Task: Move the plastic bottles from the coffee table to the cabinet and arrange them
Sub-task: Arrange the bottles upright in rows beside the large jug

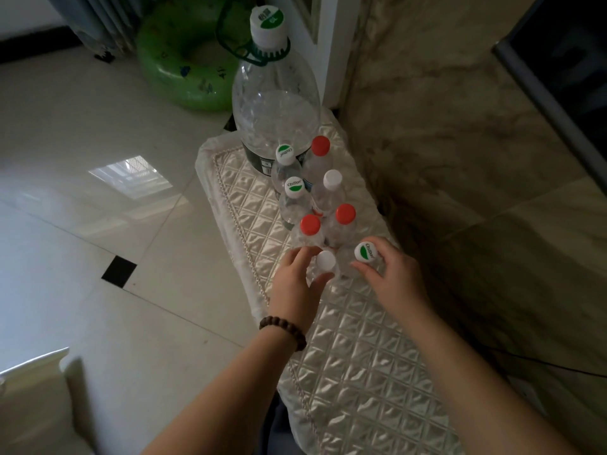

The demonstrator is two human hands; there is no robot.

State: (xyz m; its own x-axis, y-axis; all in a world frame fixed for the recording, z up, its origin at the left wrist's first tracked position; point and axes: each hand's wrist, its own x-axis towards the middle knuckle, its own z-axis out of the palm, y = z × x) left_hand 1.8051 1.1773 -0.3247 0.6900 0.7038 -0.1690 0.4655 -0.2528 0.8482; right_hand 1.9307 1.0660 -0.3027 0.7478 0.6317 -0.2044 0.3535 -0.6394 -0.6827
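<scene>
Several small clear plastic bottles stand upright in two rows on the cabinet top (361, 349), which is covered by a quilted satin cloth. Their caps are red, white, or white with a green mark. Behind them stands a large clear jug (275, 103) with a green handle ring. My left hand (297, 277) is wrapped around the nearest white-capped bottle (325, 260). My right hand (392, 270) grips the nearest green-marked bottle (364, 251) beside it. Both bottles stand on the cloth, touching the red-capped pair (328, 221) behind them.
A marble wall (476, 159) runs close along the cabinet's right side. A green inflatable swim ring (184, 57) lies on the glossy tiled floor (98, 192) to the left. A pale furniture edge (36, 405) shows at lower left. A dark cable (558, 367) crosses at lower right.
</scene>
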